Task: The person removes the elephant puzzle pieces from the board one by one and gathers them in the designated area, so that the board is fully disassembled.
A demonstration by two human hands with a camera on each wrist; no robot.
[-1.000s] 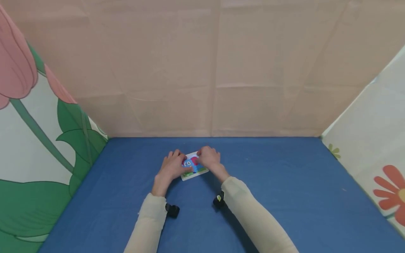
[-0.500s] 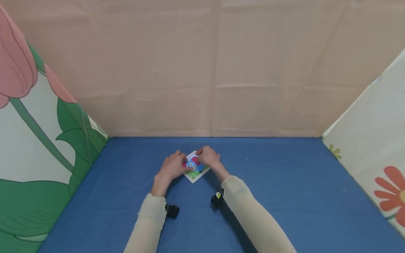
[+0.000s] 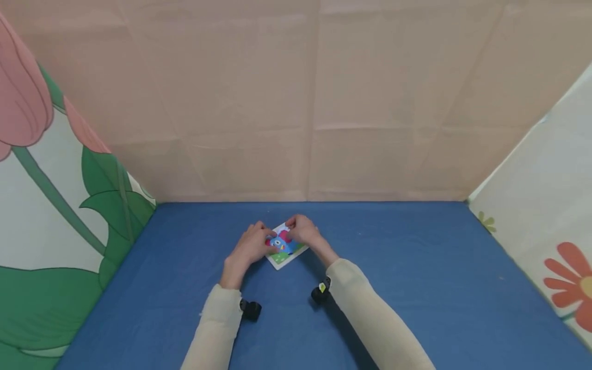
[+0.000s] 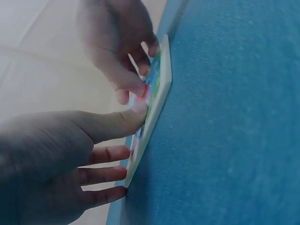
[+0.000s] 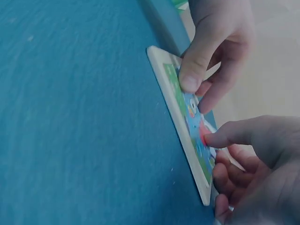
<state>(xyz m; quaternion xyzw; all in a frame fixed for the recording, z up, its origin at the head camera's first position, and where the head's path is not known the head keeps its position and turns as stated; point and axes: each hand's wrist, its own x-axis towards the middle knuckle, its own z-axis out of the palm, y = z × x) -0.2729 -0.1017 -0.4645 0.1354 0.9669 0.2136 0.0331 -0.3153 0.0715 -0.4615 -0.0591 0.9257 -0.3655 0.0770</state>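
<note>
A small square puzzle board (image 3: 281,258) with a pale rim shows a blue elephant with red ears on green grass. It lies at a slant on the blue surface, one corner toward me. My left hand (image 3: 252,243) holds its left side, the thumb (image 4: 133,117) pressed on the picture and the other fingers along the edge. From the right, my right hand (image 3: 305,231) grips the board, its thumb (image 5: 225,136) on a red ear and its other fingers curled at the far edge. Both hands cover parts of the picture.
A blue cloth (image 3: 398,277) covers the table. Behind it stands a plain beige backdrop (image 3: 305,103). Flower-printed panels flank it, a left panel (image 3: 55,303) and a right panel (image 3: 532,205). A small black camera (image 3: 251,310) sits at the left wrist.
The puzzle board has turned between my hands, so its near corner now points more toward me than a second ago. The hands have stayed in nearly the same place.
</note>
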